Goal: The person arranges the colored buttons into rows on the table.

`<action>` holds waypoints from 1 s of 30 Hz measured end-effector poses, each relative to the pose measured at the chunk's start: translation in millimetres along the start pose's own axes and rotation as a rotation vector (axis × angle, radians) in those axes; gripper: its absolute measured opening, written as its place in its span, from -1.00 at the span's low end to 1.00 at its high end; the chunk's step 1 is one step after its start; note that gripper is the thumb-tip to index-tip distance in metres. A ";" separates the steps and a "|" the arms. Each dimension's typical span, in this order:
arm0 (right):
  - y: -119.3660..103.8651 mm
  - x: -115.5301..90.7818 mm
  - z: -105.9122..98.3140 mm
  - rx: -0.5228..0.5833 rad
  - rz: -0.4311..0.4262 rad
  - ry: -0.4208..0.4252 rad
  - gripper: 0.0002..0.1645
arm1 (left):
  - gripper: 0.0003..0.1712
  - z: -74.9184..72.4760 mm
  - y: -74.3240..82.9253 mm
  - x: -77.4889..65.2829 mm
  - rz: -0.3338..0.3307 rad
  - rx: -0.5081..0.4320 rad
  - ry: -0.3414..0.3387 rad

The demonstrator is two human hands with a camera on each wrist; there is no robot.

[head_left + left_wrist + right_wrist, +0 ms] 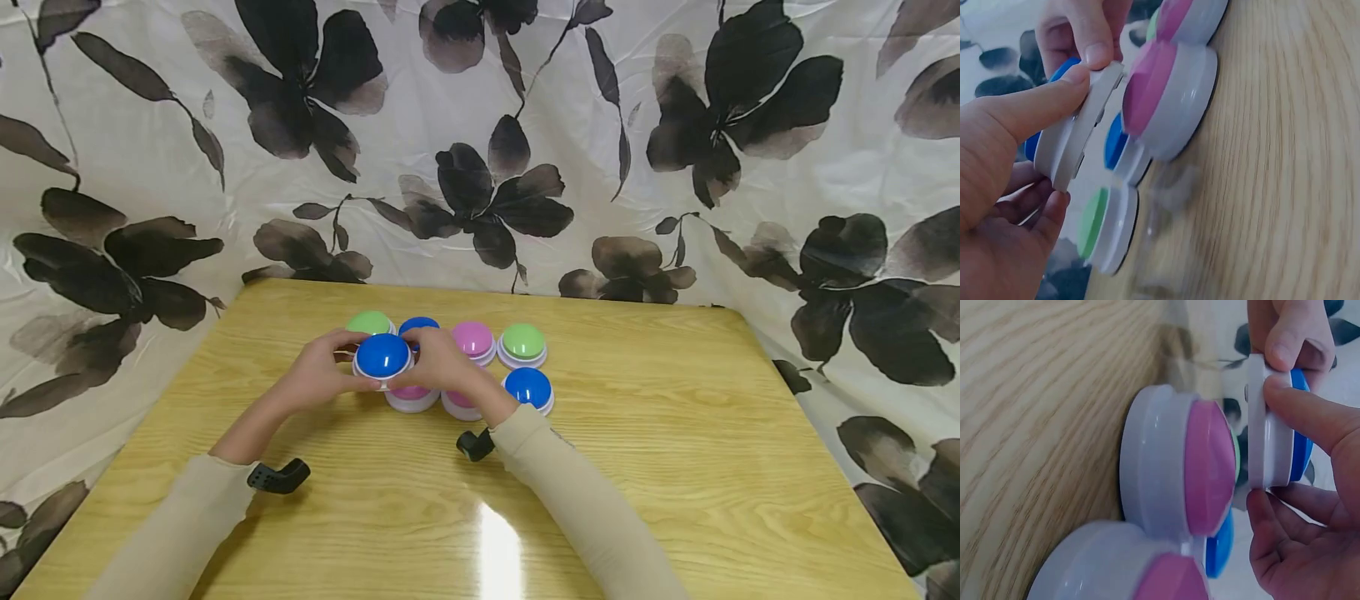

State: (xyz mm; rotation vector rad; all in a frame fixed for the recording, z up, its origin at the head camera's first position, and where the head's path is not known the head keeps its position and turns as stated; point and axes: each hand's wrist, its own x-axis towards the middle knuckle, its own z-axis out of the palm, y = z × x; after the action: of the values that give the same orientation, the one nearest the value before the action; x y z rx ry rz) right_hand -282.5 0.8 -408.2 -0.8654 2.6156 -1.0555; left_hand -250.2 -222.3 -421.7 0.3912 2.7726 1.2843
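Note:
A blue dome push button with a white base (382, 356) is raised above the others, held between both hands. My left hand (318, 375) grips its left edge, thumb on the white rim and fingers curled at the far side. On the right edge, my right hand (444, 360) pinches the same button. In the left wrist view its white base (1079, 125) is tilted, underside toward the buttons below. Behind it stand a green button (367, 322) and a second blue button (417, 323), partly covered. Two pink buttons, one at front left (411, 402) and one beside it (459, 406), sit under the hands.
Farther right are a pink button (472, 339), a green button (523, 342) and a blue button (528, 387), close together on the wooden table (675, 467). A floral cloth (420, 108) hangs behind the table. Black wrist mounts (279, 477) stick out from both sleeves.

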 end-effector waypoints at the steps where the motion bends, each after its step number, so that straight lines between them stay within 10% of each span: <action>1: -1.1 2.2 1.5 -0.003 -0.003 0.002 -0.06 | -0.03 -1.7 -2.2 -0.8 -0.003 -0.001 0.002; 30: -6.2 36.9 37.1 -0.187 0.007 -0.045 -0.04 | -0.04 -15.4 -46.6 -13.4 -0.067 -0.030 0.006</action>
State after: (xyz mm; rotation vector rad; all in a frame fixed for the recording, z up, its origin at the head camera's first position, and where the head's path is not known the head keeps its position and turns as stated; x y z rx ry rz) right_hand -295.7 -45.6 -429.6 -0.9065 2.7097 -0.7890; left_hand -249.3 -266.1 -447.6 0.2903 2.7430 1.3124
